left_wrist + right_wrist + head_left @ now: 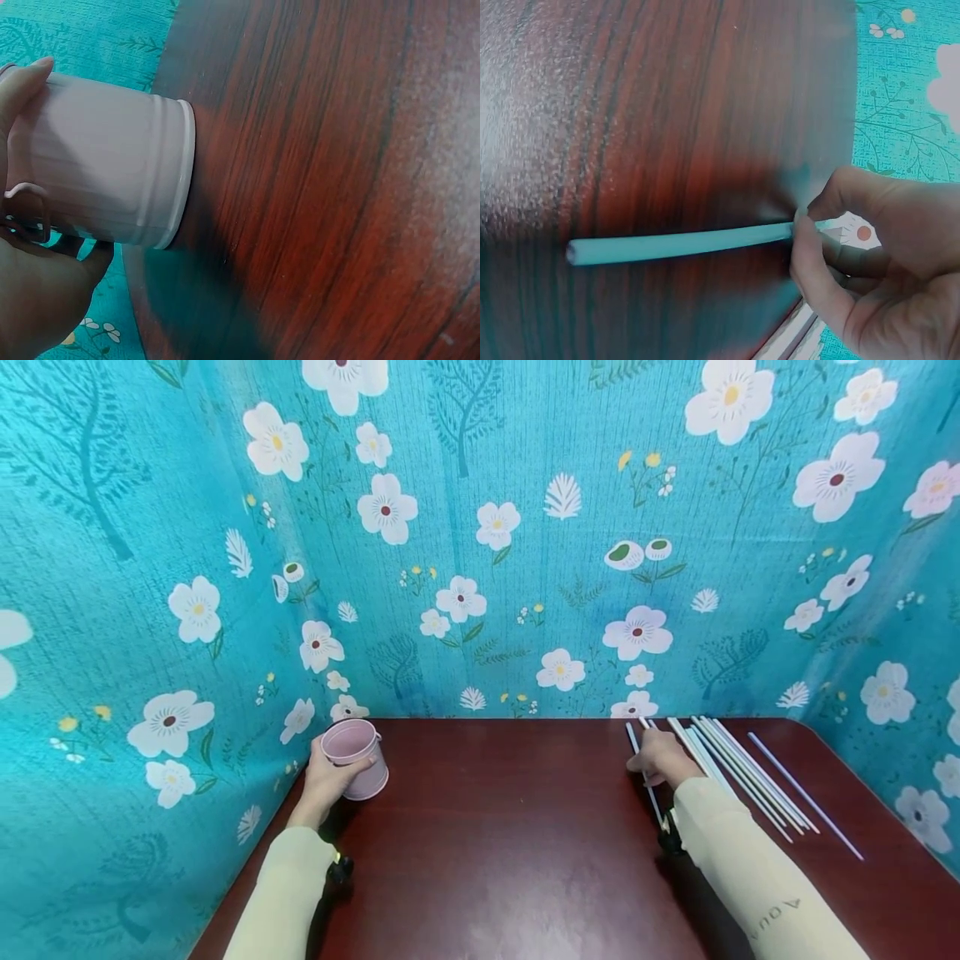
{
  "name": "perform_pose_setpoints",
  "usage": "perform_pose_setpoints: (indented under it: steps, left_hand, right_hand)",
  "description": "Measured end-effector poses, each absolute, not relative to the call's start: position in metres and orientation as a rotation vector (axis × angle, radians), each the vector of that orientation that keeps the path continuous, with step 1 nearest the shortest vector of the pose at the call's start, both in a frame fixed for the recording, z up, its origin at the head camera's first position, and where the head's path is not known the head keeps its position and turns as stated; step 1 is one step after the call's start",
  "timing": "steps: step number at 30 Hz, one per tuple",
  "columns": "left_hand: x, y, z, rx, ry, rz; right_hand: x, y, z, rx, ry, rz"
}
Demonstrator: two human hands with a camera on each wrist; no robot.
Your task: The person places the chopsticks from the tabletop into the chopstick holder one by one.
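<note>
At the far left of the table, my left hand [321, 787] grips a small pink bucket [367, 779] round its side. In the left wrist view the bucket [105, 157] shows its ridged wall, base rim and a small handle loop by the palm. Whether its base touches the table cannot be told. At the far right, my right hand [663, 757] pinches a thin light blue straw [655, 803] between thumb and finger. The straw [675, 244] sticks out from the fingertips over the table in the right wrist view; its far part is hidden behind the hand.
Several pale straws [750, 777] lie side by side right of my right hand, partly under the forearm. A lilac straw [806, 795] lies apart, further right. The dark red wooden table [502, 827] meets a turquoise flowered cloth [487, 568] at the back.
</note>
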State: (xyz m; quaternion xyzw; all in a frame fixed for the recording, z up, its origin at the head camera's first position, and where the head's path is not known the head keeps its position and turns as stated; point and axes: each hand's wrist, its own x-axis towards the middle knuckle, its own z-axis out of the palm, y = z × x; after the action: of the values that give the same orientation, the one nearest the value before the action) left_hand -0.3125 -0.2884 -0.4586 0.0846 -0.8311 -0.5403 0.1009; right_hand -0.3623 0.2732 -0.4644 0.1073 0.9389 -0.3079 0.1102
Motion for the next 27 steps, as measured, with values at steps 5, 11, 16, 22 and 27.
perform_pose_setpoints:
  steps: [5, 11, 16, 22, 27]
  left_hand:
    - [-0.309, -0.288, -0.465, 0.263, -2.462, -1.591]
    - [-0.310, -0.285, -0.461, 0.241, -2.452, -1.595]
    - [-0.312, -0.281, -0.459, 0.259, -2.448, -1.592]
    - [-0.313, -0.276, -0.461, 0.218, -2.423, -1.611]
    - [-0.312, -0.272, -0.461, 0.188, -2.437, -1.608]
  right_hand:
    - [-0.358, 0.276, -0.464, 0.302, 2.712, -0.880]
    - [-0.361, 0.274, -0.457, 0.305, 2.710, -0.845]
    - [-0.362, 0.274, -0.453, 0.293, 2.677, -0.827]
    - [-0.359, 0.277, -0.447, 0.267, 2.638, -0.811]
    - [-0.357, 0.277, -0.442, 0.249, 2.605, -0.821]
